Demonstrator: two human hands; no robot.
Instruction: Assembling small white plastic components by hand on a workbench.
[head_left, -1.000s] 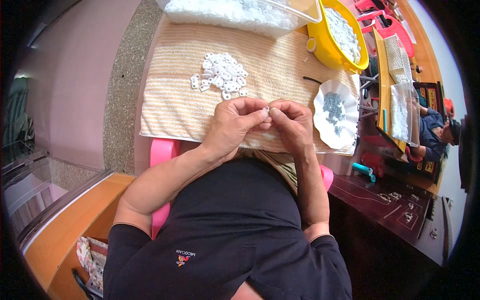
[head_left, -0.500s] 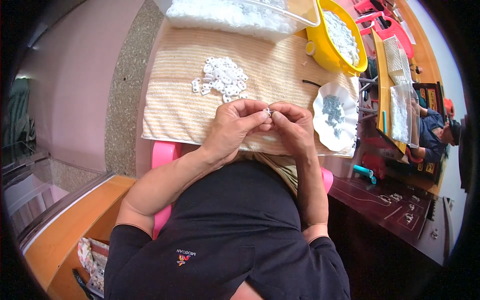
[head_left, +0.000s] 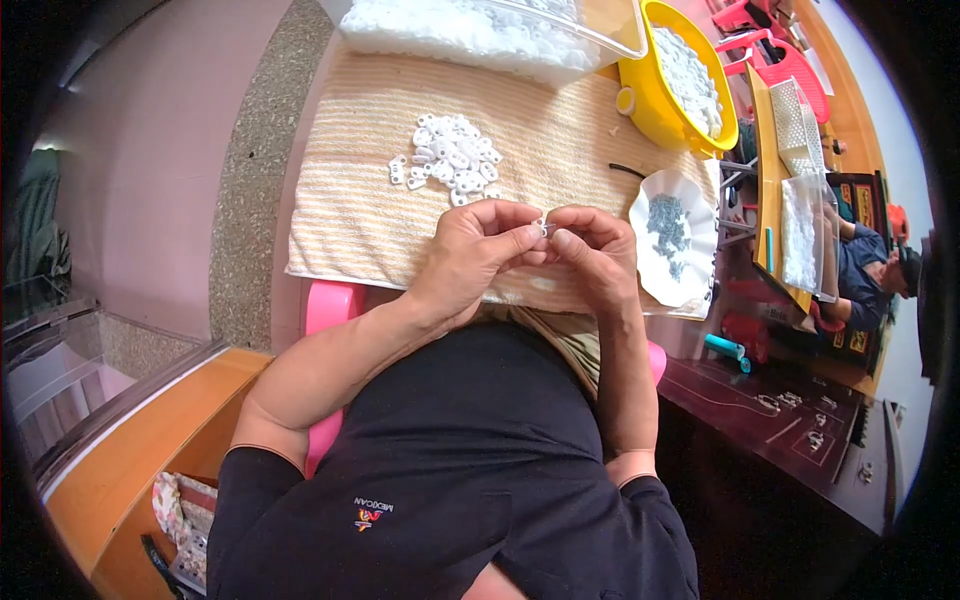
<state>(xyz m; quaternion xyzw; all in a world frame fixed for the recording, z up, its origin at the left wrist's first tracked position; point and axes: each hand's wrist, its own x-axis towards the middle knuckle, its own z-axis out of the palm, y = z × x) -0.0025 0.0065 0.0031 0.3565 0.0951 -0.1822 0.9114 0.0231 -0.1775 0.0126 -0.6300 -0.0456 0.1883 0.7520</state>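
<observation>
Floor (head_left: pixel 150 170): pinkish in the head view, with a speckled stone strip (head_left: pixel 240 190) along the left.
Towel (head_left: pixel 350 215): striped cream and tan, spread flat beneath the loose parts and the containers.
White pile (head_left: pixel 452 155): small rounded pieces with holes, heaped left of the towel's middle, a few lying at the heap's left edge.
Clear bin (head_left: pixel 592 60): at the towel's far edge, filled with many white pieces.
Yellow basin (head_left: pixel 645 90): just right of the bin, holding white pieces too.
Fluted dish (head_left: pixel 690 290): white, on the towel's right side, small dark bits (head_left: pixel 668 222) scattered in it; a black strip (head_left: pixel 627 170) lies near its far rim.
Left hand (head_left: pixel 465 250): grip pinched closed at the fingertips on one small white piece (head_left: pixel 540 226), held over the towel's near part.
Right hand (head_left: pixel 603 258): thumb and forefinger drawn close together, right beside that piece; whether this grip has hold of anything, I cannot tell.
Pink chair (head_left: pixel 335 305): shows on both sides of the wearer's dark shirt (head_left: pixel 440 450).
Side counter (head_left: pixel 765 120): wooden, carrying a perforated white basket (head_left: pixel 800 130); a co-worker (head_left: pixel 862 255) in dark blue sits beside it.
</observation>
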